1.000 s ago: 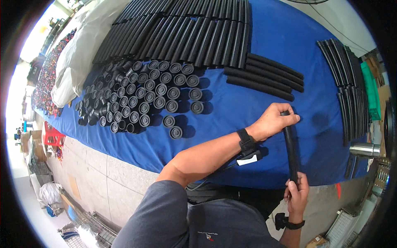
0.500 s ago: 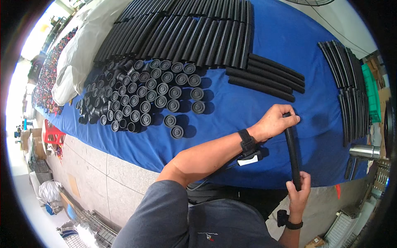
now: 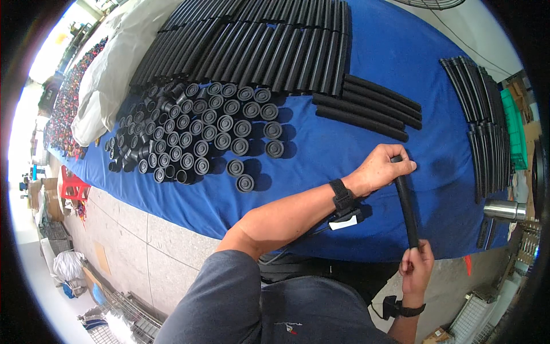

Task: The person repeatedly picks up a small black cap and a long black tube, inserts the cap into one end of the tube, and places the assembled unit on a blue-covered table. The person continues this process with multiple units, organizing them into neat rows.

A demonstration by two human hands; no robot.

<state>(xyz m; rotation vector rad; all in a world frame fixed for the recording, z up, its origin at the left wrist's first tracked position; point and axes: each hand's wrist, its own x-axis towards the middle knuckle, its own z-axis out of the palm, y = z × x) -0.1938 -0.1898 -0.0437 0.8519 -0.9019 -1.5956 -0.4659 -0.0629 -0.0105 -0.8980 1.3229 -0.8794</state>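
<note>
While my left hand (image 3: 391,164) pinches the top of the black tube (image 3: 405,203) and my right hand (image 3: 416,268) grips its bottom by the near edge of the table (image 3: 450,241), I should keep both ends aligned to avoid bending it.

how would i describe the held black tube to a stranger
Find the big table draped in blue cloth, then its near edge, right of centre. A slender black tube slants there between the left hand at its upper end and the right hand at its lower. Other black tubes lie on the cloth; only this one is held.
</note>
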